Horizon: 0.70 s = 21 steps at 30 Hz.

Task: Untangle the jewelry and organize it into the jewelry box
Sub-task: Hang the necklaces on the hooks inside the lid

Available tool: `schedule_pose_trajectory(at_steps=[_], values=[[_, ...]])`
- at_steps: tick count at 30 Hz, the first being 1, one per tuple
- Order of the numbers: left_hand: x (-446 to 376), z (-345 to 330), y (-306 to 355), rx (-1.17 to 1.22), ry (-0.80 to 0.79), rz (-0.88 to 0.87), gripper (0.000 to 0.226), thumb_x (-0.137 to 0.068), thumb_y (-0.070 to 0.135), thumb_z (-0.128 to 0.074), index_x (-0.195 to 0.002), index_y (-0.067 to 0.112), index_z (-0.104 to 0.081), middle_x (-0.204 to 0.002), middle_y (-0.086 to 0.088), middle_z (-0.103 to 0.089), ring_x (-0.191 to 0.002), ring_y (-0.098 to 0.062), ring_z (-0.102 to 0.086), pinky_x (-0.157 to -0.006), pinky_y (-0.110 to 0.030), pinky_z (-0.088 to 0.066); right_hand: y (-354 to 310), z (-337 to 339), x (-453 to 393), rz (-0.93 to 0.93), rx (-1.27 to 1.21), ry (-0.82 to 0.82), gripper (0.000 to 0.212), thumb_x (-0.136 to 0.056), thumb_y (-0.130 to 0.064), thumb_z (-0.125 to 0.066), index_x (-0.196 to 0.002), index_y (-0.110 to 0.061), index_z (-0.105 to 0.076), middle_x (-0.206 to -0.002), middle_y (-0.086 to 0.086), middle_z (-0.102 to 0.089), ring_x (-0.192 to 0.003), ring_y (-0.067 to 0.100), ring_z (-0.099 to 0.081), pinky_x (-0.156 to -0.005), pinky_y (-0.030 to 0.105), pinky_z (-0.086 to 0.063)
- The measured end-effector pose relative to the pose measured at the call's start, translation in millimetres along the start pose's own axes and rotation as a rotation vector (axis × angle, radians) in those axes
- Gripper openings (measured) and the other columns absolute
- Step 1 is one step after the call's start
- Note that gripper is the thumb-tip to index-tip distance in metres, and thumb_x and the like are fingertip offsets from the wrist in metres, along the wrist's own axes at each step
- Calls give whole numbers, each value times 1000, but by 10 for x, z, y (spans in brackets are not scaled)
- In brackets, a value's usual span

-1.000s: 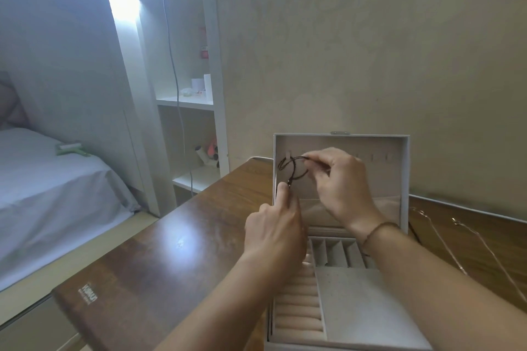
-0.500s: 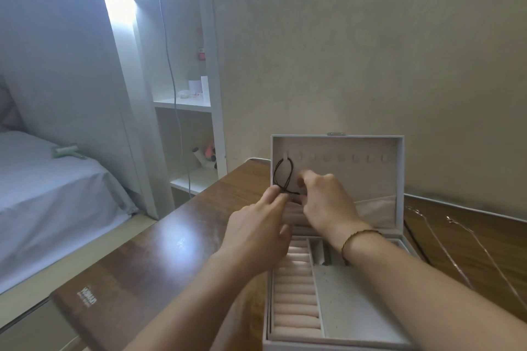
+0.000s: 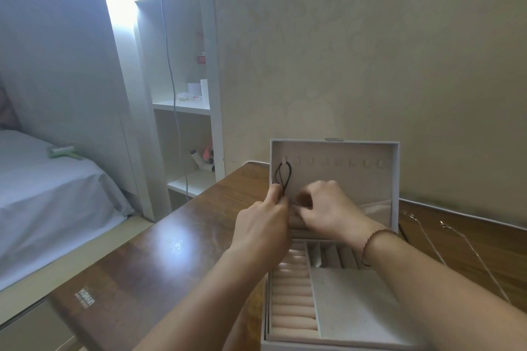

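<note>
An open white jewelry box (image 3: 396, 179) stands on the wooden table, lid upright with a row of small hooks. A black cord necklace (image 3: 283, 177) hangs from the leftmost hook in the lid. My left hand (image 3: 261, 225) pinches the cord's lower end with thumb and fingers. My right hand (image 3: 328, 209) is just to its right, fingers curled in front of the lid's elastic pocket; what it pinches is hidden. Pink ring rolls (image 3: 292, 302) fill the box's left compartment.
Two thin silver chains (image 3: 427, 236) lie stretched on the wooden table (image 3: 142, 265) right of the box. A white shelf unit (image 3: 185, 105) with a hanging cable stands behind the table's left end. A bed (image 3: 42, 194) is at far left.
The black cord went from being held up between both hands to hanging on the leftmost hook. Both hands dropped lower, to the cord's bottom end.
</note>
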<state>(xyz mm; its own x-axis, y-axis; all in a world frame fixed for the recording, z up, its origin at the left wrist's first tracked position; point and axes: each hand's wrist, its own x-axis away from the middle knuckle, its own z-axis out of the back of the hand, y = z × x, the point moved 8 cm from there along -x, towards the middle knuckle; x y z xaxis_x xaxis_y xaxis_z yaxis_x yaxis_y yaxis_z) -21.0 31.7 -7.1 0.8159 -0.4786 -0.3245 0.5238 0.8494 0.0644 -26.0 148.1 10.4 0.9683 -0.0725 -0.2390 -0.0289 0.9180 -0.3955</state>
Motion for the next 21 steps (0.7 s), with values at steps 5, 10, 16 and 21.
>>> schedule_pose_trajectory(at_steps=[5,10,16,21], values=[[15,-42,77,-54,-62,-60,65,-84,12,-59,-143,21,-34,-140,1,-30,-88,-28,-62,-60,-35,-39,-183,127,57,84,-254,66,35,-76,-2,-59,-106,-14,-73,-98,0,-73,-95,13,-67,-85,20,-51],[99,148,66,-54,31,-103,45,-90,18,-52,-134,30,-52,-133,8,-51,-92,-26,-65,-67,-34,-50,-222,0,-56,9,-328,-73,40,-76,5,-54,-107,-12,-73,-96,0,-71,-98,14,-66,-82,21,-51],[93,419,-25,137,212,-18,38,-93,17,-52,-129,28,-56,-136,7,-49,-93,-26,-67,-69,-34,-51,-242,-134,-75,15,-216,-196,24,-82,2,-47,-66,-6,-62,-67,4,-62,-70,11,-52,-66,37,-48],[11,139,30,-29,16,-12,58,-90,14,-53,-145,19,-37,-154,5,-23,-91,-29,-66,-62,-35,-42,-229,-42,92,68,-313,-131,41,-81,10,-45,-69,-23,-68,-71,-9,-66,-74,3,-59,-72,23,-49]])
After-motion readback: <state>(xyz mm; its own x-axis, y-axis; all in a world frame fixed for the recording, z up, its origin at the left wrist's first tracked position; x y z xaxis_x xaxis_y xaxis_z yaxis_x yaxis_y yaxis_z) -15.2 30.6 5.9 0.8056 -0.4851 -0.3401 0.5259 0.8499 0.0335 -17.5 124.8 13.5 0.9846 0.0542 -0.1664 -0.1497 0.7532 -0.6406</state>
